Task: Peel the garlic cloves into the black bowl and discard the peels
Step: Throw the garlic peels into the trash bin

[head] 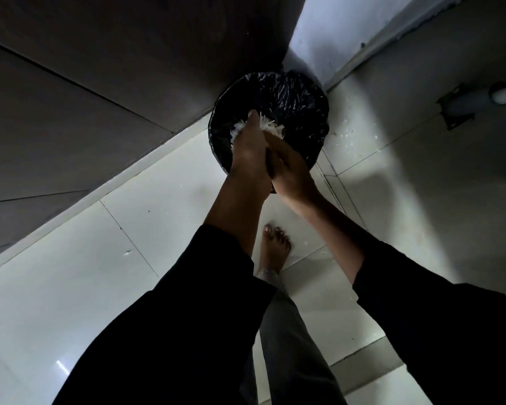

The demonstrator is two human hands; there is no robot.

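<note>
Both my hands are held together over the mouth of a round bin lined with a black plastic bag (pixel 298 100). My left hand (pixel 249 150) shows its back, with fingers stretched down onto a heap of white garlic peels (pixel 273 127). My right hand (pixel 289 168) lies against it from the right, its fingers hidden under the left hand and the peels. A thin dark edge (pixel 270 173) shows between the two hands; I cannot tell what it is. The black bowl and the cloves are out of view.
The bin stands on a pale tiled floor (pixel 135 211) in the corner between a dark cabinet front (pixel 100 68) and a white wall (pixel 348 33). My bare foot (pixel 273 247) is just in front of it. Small white scraps (pixel 351 135) lie right of the bin. A pipe fitting (pixel 479 103) sits at the far right.
</note>
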